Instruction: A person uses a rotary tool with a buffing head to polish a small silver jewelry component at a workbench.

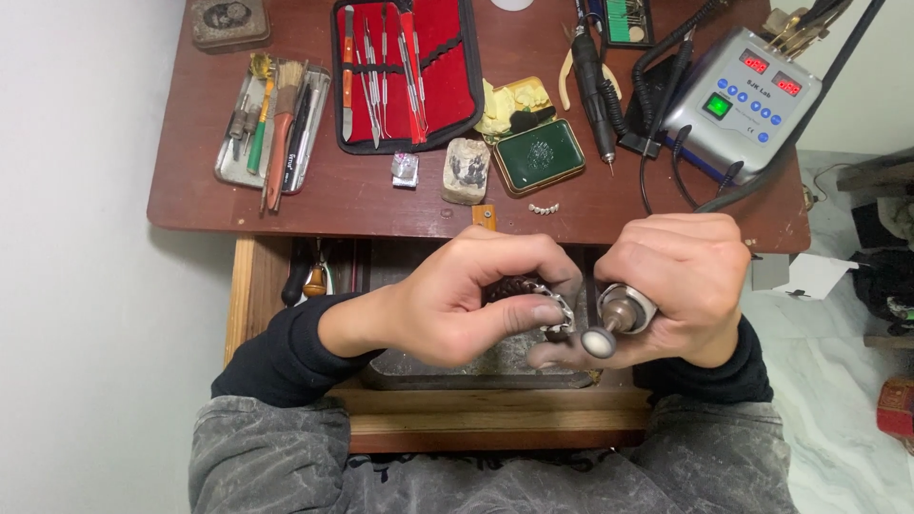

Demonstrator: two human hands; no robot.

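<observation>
My left hand (466, 300) pinches a small metal dental framework (555, 306) between thumb and fingers, over an open drawer tray (419, 376). My right hand (681, 286) grips a metal rotary handpiece (621, 312) whose round white polishing tip (598, 342) sits right beside the framework, touching or nearly touching it. Both hands meet just in front of the brown desk's (314, 200) front edge. Dark sleeves cover both wrists.
On the desk lie a red instrument case (447, 67), a metal tray of brushes (271, 124), a green tin (538, 155), a plaster block (466, 171), a row of small teeth (544, 208), a spare handpiece (592, 81) and a grey control unit (738, 100) with cables.
</observation>
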